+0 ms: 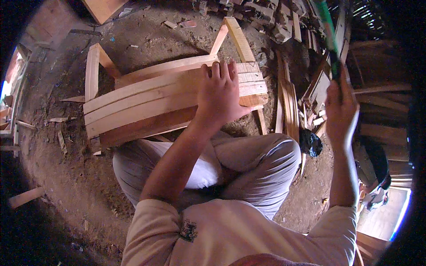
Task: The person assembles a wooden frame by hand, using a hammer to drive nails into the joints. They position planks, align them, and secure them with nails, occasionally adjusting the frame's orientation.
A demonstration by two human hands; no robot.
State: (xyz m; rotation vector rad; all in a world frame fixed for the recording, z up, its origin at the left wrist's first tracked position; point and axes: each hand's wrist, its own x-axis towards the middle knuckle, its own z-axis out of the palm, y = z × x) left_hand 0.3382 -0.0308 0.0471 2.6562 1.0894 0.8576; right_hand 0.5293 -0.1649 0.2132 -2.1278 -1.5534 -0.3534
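Observation:
My left hand (220, 95) lies over the right part of a slatted wooden frame (142, 96), fingers stretched across the pale boards and thumb apart. The frame looks like a small piece of furniture, with two angled leg pairs standing up at its far side. It rests in front of my crossed legs. Raised at the right, my right hand (341, 104) is closed round the dark grip of a tool with a green shaft (327, 26). The tool's far end runs to the upper edge, so its head cannot be made out.
Wood offcuts (270, 20) are heaped at the far right, and long strips (288, 106) lie right of the frame. A black plastic bag (310, 142) sits by my right knee. Stacked boards (384, 102) stand farther right. Loose chips dot the dirt floor (66, 177).

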